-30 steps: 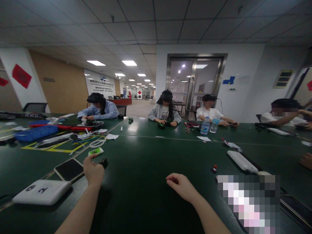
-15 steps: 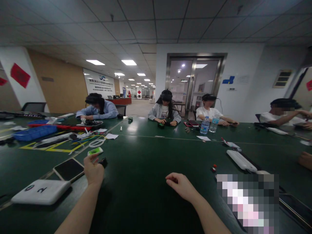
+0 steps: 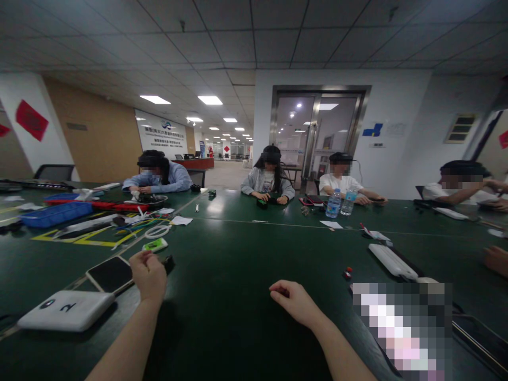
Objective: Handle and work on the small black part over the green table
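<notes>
My left hand (image 3: pixel 150 276) is raised over the table, its fingers curled and pressed together; whatever they hold, if anything, is hidden. It overlaps the right edge of a white-framed phone (image 3: pixel 110 273) with a dark screen. Just past my left fingers lie a green and white packet (image 3: pixel 155 244) and a small black object (image 3: pixel 169 262). My right hand (image 3: pixel 296 302) rests on the dark green table (image 3: pixel 222 296), thumb and fingers loosely curled together, and nothing shows in it. A white power bank (image 3: pixel 67 311) marked "2" lies at near left.
A blue tray (image 3: pixel 57 214), a coiled white cable (image 3: pixel 157 232) and loose wires lie at left. Two water bottles (image 3: pixel 333 203) stand at far right of centre. A long white device (image 3: pixel 392 262) and a small red object (image 3: pixel 347 272) lie at right. Several people sit around the table.
My left hand has shifted slightly left and toward me, and its index finger has curled in from a more extended pose. My right hand has stayed in place.
</notes>
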Tool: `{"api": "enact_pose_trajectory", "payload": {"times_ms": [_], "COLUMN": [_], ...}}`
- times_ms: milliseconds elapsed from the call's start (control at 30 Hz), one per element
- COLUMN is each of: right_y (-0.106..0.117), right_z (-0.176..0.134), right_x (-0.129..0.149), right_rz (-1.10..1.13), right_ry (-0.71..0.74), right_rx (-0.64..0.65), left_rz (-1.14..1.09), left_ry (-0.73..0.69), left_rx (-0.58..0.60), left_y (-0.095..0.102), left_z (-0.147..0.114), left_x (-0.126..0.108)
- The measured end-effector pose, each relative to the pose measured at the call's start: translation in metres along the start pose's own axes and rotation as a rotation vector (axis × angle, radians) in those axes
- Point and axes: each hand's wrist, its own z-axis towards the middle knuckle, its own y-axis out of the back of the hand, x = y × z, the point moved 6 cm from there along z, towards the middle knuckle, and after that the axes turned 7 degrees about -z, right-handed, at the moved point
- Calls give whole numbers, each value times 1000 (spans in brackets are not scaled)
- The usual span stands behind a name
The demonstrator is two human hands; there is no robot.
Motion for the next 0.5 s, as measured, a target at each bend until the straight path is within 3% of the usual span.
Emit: {"api": "enact_pose_trajectory", "payload": {"times_ms": [500], "right_y": [-1], "right_z": [2], "right_x": [0], "right_rz": [0], "right_ry": [18], "right_rx": [-22], "left_rz": [81], "left_ry": [33], "left_rx": [4], "left_y": [4], "left_z": [6], "left_x": [-6]}}
